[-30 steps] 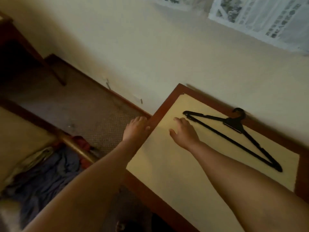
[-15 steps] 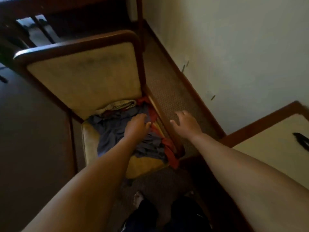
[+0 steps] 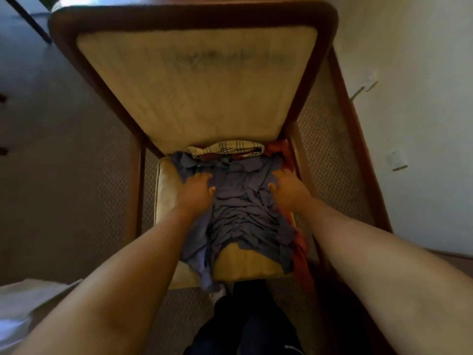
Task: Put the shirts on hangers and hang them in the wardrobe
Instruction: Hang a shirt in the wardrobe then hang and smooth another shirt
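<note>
Fingers of both hands lie spread and fairly straight on the blue shirt (image 3: 243, 206), nothing pinched yet as far as the head view shows. Left hand (image 3: 195, 192) sits on the shirt's left side, right hand (image 3: 288, 189) on its right side. Shirt is crumpled on the chair seat (image 3: 245, 265), on top of a red cloth (image 3: 302, 249) and a plaid one (image 3: 230, 147). Best bet: grip both shoulders, lift only the blue layer, shake it flat. No hanger in view.
</note>
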### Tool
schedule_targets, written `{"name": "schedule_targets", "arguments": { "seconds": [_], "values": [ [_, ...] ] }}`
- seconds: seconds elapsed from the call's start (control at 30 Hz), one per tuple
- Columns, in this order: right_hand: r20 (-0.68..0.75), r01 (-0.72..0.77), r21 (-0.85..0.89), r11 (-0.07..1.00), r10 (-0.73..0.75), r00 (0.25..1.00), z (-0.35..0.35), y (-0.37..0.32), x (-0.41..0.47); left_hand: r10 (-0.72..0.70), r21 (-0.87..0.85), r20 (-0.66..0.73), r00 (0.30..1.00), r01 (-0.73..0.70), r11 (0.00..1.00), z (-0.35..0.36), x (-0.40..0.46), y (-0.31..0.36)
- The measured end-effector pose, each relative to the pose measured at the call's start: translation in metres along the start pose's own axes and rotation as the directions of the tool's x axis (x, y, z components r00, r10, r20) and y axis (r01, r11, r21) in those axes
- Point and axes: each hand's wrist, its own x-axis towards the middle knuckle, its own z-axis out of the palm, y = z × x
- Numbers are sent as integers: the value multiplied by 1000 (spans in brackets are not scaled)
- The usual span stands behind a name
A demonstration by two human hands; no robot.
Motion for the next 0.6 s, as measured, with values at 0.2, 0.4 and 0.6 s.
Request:
{"name": "schedule_targets", "arguments": {
  "seconds": [0.2, 0.4, 0.6],
  "values": [
    [124, -17, -16, 1000, 18, 992, 35, 15, 93, -101, 82, -3, 995, 101, 992, 33, 79, -26],
    [-61, -90, 10, 996, 90, 994, 71, 15, 134, -320, 131, -57, 946, 324, 937, 63, 111, -42],
    [-168, -189, 2, 982, 187, 968, 74, 13, 147, -296, 118, -69, 953, 302, 946, 73, 125, -52]
  ]
}}
